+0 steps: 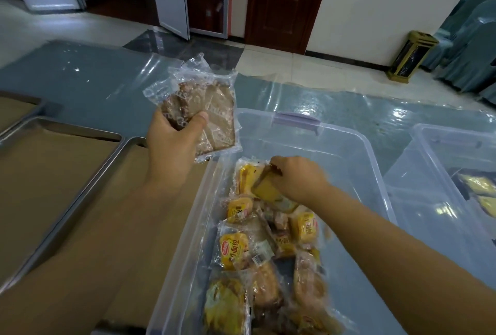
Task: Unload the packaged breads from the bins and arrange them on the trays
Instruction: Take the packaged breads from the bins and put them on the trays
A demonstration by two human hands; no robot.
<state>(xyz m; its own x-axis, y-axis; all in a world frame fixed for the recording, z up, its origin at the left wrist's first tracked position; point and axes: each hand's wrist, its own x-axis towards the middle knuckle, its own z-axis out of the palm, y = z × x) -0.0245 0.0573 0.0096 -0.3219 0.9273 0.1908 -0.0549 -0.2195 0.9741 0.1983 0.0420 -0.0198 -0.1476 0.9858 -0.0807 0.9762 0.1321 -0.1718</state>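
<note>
My left hand (171, 144) grips a clear pack of brown sliced bread (212, 114), held in the air over the gap between a tray and the near bin. My right hand (298, 179) reaches down into the clear plastic bin (357, 152) and closes on a yellow packaged bread (264, 188) at the far end of the pile. Several more packaged breads (236, 251), yellow and brown, lie along the bin's left side. A metal tray (67, 181) lined with brown paper lies to the left of the bin, with nothing on the visible paper.
A second metal tray (16, 109) sits at the far left. Another clear bin (440, 173) with yellow packs stands to the right. The table wears a blue cloth under clear plastic sheet (295, 93). Beyond are a tiled floor, a gold waste bin (410, 58) and doors.
</note>
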